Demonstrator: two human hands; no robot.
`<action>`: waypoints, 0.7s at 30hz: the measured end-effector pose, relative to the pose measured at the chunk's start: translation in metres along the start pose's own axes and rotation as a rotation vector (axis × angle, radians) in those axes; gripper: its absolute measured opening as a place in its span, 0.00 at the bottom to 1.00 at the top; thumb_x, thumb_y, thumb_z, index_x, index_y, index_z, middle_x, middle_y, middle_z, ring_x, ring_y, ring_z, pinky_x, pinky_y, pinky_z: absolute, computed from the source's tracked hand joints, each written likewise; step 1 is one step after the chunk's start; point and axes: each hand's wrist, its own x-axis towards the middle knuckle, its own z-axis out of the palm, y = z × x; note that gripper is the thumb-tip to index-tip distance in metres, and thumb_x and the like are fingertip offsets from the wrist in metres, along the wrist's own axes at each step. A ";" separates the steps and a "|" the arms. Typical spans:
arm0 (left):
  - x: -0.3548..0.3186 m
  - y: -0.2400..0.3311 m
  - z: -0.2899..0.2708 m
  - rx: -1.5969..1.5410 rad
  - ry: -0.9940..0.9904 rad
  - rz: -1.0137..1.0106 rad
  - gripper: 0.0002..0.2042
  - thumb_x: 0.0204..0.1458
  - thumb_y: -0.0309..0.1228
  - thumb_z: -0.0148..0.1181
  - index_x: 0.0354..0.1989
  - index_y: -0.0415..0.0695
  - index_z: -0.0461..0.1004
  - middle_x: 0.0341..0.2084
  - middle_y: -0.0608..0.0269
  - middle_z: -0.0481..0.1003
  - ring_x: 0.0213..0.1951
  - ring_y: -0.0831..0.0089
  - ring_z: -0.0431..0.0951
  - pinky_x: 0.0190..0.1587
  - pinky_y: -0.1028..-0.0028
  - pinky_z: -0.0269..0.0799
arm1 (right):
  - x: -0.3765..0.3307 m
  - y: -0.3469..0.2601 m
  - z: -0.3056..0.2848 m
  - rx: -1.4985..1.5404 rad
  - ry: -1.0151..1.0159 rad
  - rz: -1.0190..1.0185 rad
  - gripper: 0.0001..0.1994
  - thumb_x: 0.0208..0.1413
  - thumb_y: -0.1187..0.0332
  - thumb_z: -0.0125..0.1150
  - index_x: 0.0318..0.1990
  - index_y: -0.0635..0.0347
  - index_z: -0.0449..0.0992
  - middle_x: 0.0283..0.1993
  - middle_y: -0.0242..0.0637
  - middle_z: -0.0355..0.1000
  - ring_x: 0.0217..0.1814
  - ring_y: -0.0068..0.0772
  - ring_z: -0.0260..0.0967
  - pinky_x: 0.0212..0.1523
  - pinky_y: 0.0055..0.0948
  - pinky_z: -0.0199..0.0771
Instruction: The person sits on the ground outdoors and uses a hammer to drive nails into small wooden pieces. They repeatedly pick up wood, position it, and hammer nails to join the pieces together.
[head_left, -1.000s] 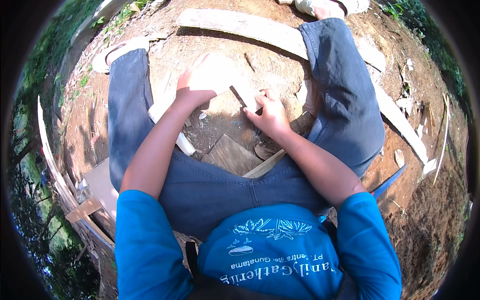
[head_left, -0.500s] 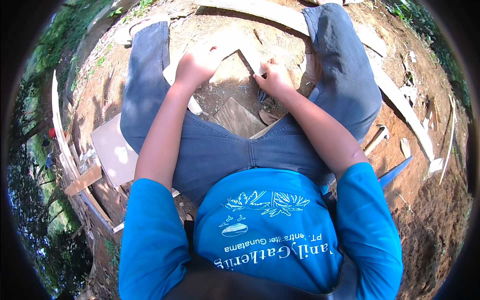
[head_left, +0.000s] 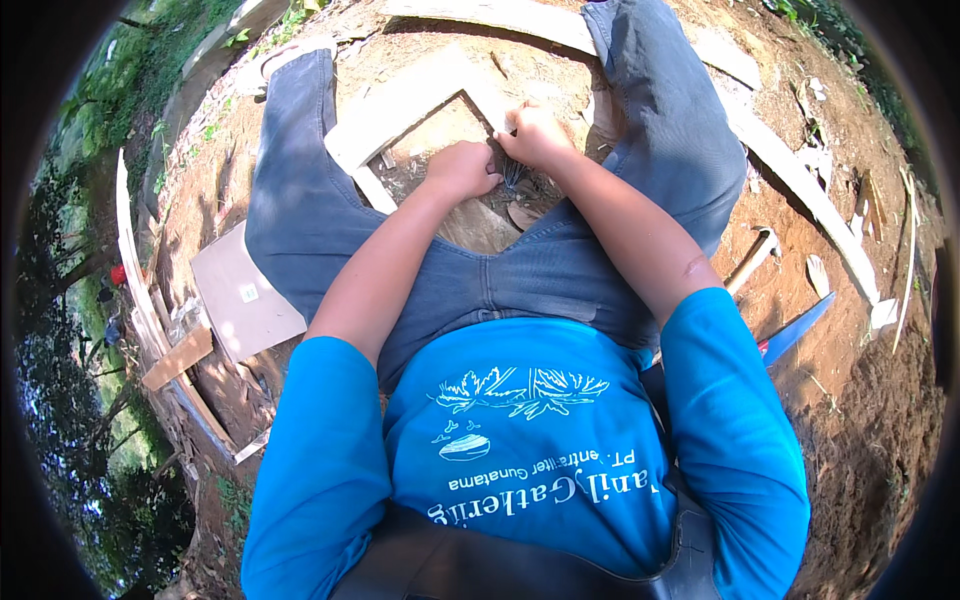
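Note:
Between my spread legs, pale wooden boards meet at an angled corner, brightly sunlit. My right hand is closed at the near end of the right-hand board, its fingers curled on the wood. Close beside it, my left hand is curled, fingertips by a small heap of thin metal nails. Whatever those fingers may hold is hidden. Another pale strip runs under the left board toward my left thigh.
A hammer and a saw with a blue blade lie on the soil to my right. A flat brown panel rests beside my left leg. Long boards and wood scraps border the spot.
My left hand has left the left-hand board and come down to the nails. The right hand stays at the right-hand board, shifted slightly. The view has moved a little.

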 end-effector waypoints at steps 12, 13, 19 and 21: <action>0.017 0.006 0.019 -0.088 0.039 -0.190 0.09 0.45 0.38 0.65 0.31 0.47 0.81 0.32 0.57 0.83 0.38 0.61 0.83 0.43 0.65 0.77 | 0.006 -0.002 -0.007 0.028 -0.042 0.079 0.21 0.52 0.53 0.60 0.43 0.63 0.82 0.47 0.54 0.78 0.51 0.51 0.76 0.56 0.41 0.75; 0.017 0.006 0.020 -0.093 0.040 -0.197 0.09 0.44 0.37 0.65 0.30 0.47 0.81 0.31 0.57 0.83 0.37 0.62 0.83 0.43 0.65 0.77 | 0.008 -0.002 -0.011 0.044 -0.049 0.115 0.22 0.53 0.52 0.60 0.43 0.63 0.82 0.47 0.54 0.78 0.51 0.50 0.77 0.56 0.41 0.75; 0.011 0.009 0.019 -0.113 0.002 -0.215 0.07 0.45 0.36 0.64 0.29 0.48 0.81 0.32 0.58 0.82 0.37 0.62 0.83 0.44 0.65 0.77 | 0.013 0.006 -0.019 0.168 -0.050 0.264 0.24 0.54 0.50 0.58 0.47 0.61 0.82 0.50 0.51 0.78 0.53 0.47 0.77 0.56 0.39 0.75; 0.010 0.003 0.019 -0.097 -0.035 -0.216 0.09 0.46 0.39 0.65 0.33 0.50 0.81 0.35 0.60 0.82 0.41 0.60 0.82 0.45 0.63 0.77 | 0.013 0.002 -0.023 0.200 -0.027 0.264 0.24 0.54 0.50 0.58 0.48 0.60 0.82 0.50 0.50 0.78 0.53 0.47 0.77 0.57 0.39 0.75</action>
